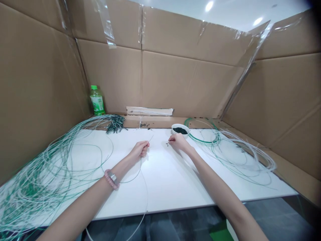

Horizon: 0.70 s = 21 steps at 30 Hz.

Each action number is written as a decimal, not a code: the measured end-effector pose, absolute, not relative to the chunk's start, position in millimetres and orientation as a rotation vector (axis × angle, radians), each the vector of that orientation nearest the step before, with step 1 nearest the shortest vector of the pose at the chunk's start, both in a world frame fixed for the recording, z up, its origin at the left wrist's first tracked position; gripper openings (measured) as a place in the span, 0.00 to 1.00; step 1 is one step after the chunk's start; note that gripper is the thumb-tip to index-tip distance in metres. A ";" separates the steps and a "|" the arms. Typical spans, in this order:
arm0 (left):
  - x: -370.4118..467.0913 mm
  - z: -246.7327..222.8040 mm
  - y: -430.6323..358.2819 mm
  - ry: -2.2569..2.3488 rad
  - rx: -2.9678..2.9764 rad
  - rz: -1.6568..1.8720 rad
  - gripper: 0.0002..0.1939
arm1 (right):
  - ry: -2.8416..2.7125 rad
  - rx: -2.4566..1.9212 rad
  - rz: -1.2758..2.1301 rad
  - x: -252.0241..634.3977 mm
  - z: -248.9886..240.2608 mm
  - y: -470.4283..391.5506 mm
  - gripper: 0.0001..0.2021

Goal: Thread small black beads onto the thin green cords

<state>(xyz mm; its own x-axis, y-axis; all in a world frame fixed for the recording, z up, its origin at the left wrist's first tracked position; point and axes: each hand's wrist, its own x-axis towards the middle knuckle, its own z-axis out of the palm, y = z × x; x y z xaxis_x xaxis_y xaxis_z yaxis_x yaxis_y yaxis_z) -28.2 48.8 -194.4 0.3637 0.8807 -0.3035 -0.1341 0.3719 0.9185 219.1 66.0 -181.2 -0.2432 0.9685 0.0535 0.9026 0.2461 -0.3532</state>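
My left hand [140, 149] is closed around a thin wire [151, 138], whose tip sticks up past the fingers. The rest of that wire hangs from the fist in a loose loop over the table edge. My right hand [177, 140] has its fingertips pinched together just in front of a white bowl [186, 135] full of small dark pieces [180, 130]. A few loose dark pieces [168, 144] lie on the tabletop by those fingertips. Whatever the right fingers hold is too small to make out.
A large tangle of green and white wires [45, 170] covers the left side, its dark bundled ends [115, 124] at the back. Coiled wires [260, 157] lie on the right. A green bottle [97, 102] stands back left. Cardboard walls [170, 77] surround the white table [173, 187].
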 end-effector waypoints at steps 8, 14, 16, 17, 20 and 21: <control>-28.4 -195.3 49.6 0.951 0.960 0.808 0.14 | -2.240 -1.706 0.403 219.0 -182.1 65.9 0.12; -30.1 -197.7 51.5 0.927 0.970 0.809 0.13 | -2.224 -1.686 0.435 220.1 -182.5 66.5 0.12; -30.5 -198.5 51.9 0.921 0.975 0.810 0.13 | -2.217 -1.680 0.438 220.6 -182.9 66.7 0.12; -30.7 -198.9 51.9 0.919 0.977 0.810 0.13 | -2.215 -1.679 0.439 220.7 -183.1 66.7 0.12; -31.2 -200.1 52.0 0.915 0.984 0.812 0.13 | -2.214 -1.683 0.441 220.9 -183.3 66.6 0.12; -31.3 -200.4 52.1 0.914 0.986 0.812 0.13 | -2.213 -1.687 0.441 221.0 -183.2 66.5 0.12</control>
<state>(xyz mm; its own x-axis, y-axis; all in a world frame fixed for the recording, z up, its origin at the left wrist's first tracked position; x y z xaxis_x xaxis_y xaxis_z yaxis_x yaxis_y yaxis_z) -31.3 52.1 -200.4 0.3941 0.8822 -0.2576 -0.1513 0.3387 0.9286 221.0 66.5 -183.2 -0.2496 0.9660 0.0678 0.8663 0.2541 -0.4301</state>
